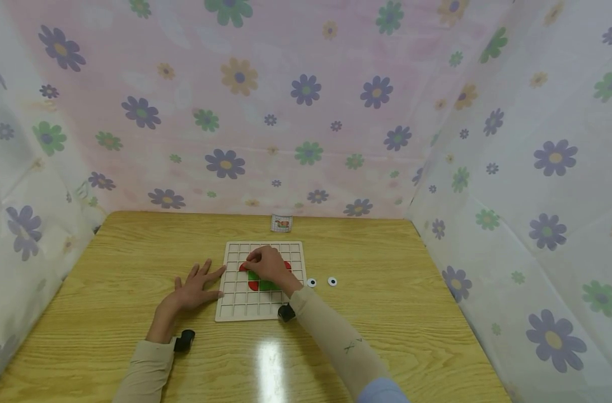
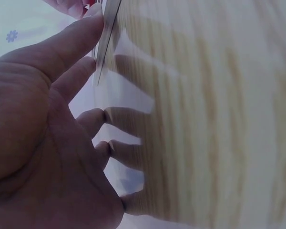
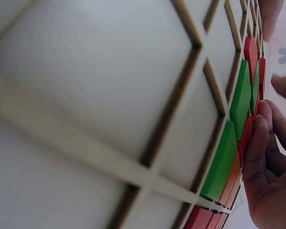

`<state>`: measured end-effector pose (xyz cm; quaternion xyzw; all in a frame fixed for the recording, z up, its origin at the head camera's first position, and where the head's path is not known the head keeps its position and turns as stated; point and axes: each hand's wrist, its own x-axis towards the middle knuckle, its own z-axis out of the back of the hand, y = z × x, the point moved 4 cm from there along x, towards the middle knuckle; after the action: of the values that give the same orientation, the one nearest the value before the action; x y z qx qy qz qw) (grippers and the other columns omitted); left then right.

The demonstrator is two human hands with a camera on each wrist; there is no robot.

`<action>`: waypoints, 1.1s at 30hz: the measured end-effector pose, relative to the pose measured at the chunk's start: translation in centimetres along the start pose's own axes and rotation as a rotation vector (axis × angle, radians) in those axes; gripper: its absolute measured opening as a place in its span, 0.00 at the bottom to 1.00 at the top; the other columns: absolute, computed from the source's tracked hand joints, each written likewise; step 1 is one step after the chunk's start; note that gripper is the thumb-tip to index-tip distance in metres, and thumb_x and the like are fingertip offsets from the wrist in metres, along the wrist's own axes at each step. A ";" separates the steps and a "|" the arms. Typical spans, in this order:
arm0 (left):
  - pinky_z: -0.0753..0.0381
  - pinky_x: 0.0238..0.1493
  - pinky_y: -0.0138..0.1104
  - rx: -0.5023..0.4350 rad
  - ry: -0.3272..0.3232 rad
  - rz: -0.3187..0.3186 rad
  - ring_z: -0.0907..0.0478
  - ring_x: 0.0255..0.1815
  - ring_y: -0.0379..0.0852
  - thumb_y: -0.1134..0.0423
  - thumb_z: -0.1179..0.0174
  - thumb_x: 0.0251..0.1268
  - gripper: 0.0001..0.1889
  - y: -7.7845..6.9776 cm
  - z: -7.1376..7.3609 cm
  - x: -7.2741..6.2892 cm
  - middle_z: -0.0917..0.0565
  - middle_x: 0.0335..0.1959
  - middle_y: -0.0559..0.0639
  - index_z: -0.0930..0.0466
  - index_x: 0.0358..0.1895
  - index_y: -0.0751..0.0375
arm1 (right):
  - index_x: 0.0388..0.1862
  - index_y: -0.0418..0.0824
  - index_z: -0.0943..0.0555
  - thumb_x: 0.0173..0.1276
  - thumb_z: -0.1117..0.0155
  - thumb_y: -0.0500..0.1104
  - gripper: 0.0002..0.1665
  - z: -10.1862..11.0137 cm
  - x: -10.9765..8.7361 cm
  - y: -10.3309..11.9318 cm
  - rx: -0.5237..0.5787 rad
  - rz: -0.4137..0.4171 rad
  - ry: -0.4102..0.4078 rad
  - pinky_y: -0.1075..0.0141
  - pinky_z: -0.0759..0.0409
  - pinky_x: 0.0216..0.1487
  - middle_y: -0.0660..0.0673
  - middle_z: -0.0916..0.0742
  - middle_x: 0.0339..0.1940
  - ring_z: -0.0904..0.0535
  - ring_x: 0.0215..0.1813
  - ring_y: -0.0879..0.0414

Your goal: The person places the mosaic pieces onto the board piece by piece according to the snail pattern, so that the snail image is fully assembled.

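A pale board with a square grid lies on the table. Red pieces, green pieces and orange pieces fill some of its middle cells. My right hand reaches over them with curled fingers; thumb and forefinger pinch a rounded red piece at the group's left side. That hand covers part of the pieces in the head view. My left hand rests on the table with spread fingers, its thumb and forefinger touching the board's left edge.
Two white discs with black dots, a left one and a right one, lie right of the board. Behind it stands a small picture card. Flowered sheets enclose the wooden table at the back and sides.
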<state>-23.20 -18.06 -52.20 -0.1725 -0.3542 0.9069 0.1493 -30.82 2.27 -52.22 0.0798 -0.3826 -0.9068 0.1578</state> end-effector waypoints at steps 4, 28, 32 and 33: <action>0.76 0.62 0.79 -0.005 -0.002 -0.004 0.70 0.79 0.80 0.51 0.38 0.73 0.38 0.1 0.0 0.0 0.60 0.81 0.74 0.42 0.80 0.59 | 0.39 0.41 0.10 0.63 0.22 0.47 0.11 0.1 0.0 -0.2 0.029 0.002 0.005 0.71 0.22 0.35 0.50 0.11 0.31 0.20 0.31 0.64; 0.75 0.62 0.80 0.014 0.001 0.006 0.70 0.79 0.80 0.51 0.39 0.74 0.38 0.1 -0.1 0.2 0.61 0.81 0.74 0.42 0.80 0.59 | 0.42 0.39 0.09 0.61 0.21 0.43 0.12 0.1 0.2 -0.2 0.074 0.006 -0.017 0.72 0.22 0.35 0.48 0.10 0.33 0.20 0.32 0.64; 0.76 0.61 0.80 0.008 -0.003 0.001 0.70 0.78 0.80 0.51 0.39 0.73 0.38 0.1 0.0 0.2 0.61 0.81 0.74 0.42 0.80 0.59 | 0.42 0.40 0.09 0.61 0.21 0.44 0.13 0.0 0.2 -0.3 0.064 0.004 -0.017 0.71 0.21 0.35 0.49 0.10 0.34 0.19 0.32 0.64; 0.76 0.61 0.80 0.006 -0.003 -0.001 0.70 0.78 0.80 0.51 0.39 0.73 0.38 0.1 0.0 0.2 0.61 0.81 0.74 0.42 0.80 0.60 | 0.42 0.40 0.09 0.61 0.21 0.45 0.13 0.0 0.2 -0.3 0.059 0.004 -0.018 0.72 0.20 0.35 0.49 0.10 0.34 0.19 0.32 0.64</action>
<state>-23.39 -18.08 -52.35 -0.1704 -0.3518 0.9082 0.1495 -31.12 2.38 -52.46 0.0754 -0.4109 -0.8955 0.1535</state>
